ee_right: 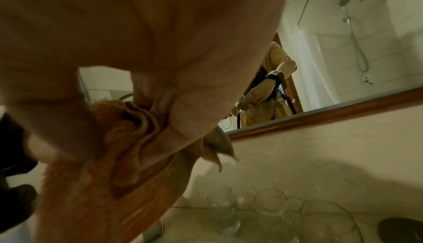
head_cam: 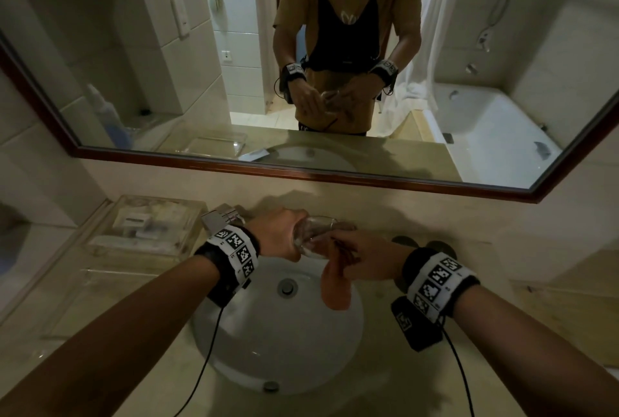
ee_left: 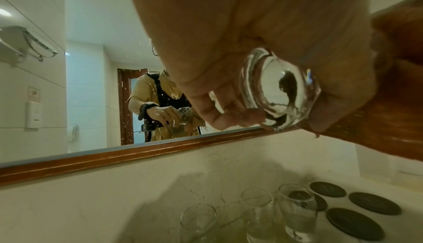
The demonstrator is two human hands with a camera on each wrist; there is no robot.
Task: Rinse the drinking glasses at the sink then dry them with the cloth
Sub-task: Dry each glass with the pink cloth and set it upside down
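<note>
My left hand (head_cam: 283, 235) holds a clear drinking glass (head_cam: 313, 237) on its side above the white sink (head_cam: 234, 349), fingers curled round its thick base (ee_left: 279, 91). My right hand (head_cam: 363, 259) grips an orange cloth (head_cam: 336, 286), bunched at the glass's mouth, with one end hanging over the basin. In the right wrist view the cloth (ee_right: 103, 174) fills the palm. Three more glasses (ee_left: 258, 210) stand upright on the counter behind the sink, also seen in the right wrist view as glasses (ee_right: 272, 210) below the mirror.
A clear tray (head_cam: 100, 242) of toiletries sits on the counter at the left. The faucet (head_cam: 224, 214) is behind my left wrist. Dark round coasters (ee_left: 375, 203) lie right of the standing glasses. A wood-framed mirror (head_cam: 301, 175) runs along the wall.
</note>
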